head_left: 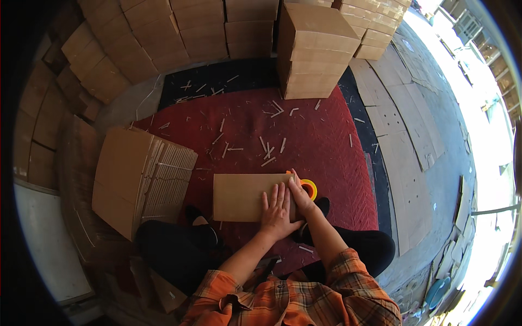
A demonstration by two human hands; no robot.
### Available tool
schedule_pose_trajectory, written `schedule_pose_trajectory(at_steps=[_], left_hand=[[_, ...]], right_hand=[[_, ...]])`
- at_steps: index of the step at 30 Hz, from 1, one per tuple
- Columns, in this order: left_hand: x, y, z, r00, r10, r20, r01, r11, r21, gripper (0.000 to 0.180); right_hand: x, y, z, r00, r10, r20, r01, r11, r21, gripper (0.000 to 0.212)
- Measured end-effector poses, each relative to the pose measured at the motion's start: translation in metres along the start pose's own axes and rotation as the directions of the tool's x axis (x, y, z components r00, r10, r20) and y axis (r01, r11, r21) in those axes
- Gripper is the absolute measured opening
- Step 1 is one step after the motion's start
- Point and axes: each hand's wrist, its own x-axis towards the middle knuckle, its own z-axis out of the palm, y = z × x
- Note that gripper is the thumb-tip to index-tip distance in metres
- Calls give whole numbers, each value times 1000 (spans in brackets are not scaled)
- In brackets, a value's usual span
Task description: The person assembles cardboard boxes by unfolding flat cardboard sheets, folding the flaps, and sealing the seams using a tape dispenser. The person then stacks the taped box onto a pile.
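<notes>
The cardboard box [239,197] is positioned over the red mat [247,117], a tape roll [312,187] at its right end. It is best steadied by the flat, slightly spread fingers of the left hand [278,213] while that end is pressed evenly; the grip of the right hand's fingers [298,188] cannot be told.
</notes>
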Motion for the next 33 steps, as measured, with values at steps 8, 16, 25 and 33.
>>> schedule_pose_trajectory(at_steps=[8,16,25,33], left_hand=[[-23,-115,-47,788,-566,-243,548,824,-143,76],[-45,-184,-34,693,-716,85,617,528,-584,68],[-44,-158,-51,743,-669,-18,642,720,-263,55],[-54,-167,-53,660,-751,-13,719,637,-276,54]], right_hand=[[-7,4,11,986,-147,-80,147,989,1,64],[-34,-21,31,981,-110,-159,31,903,-429,44],[11,-55,120,887,283,366,145,580,-801,72],[18,-59,124,699,597,394,48,511,-858,80]])
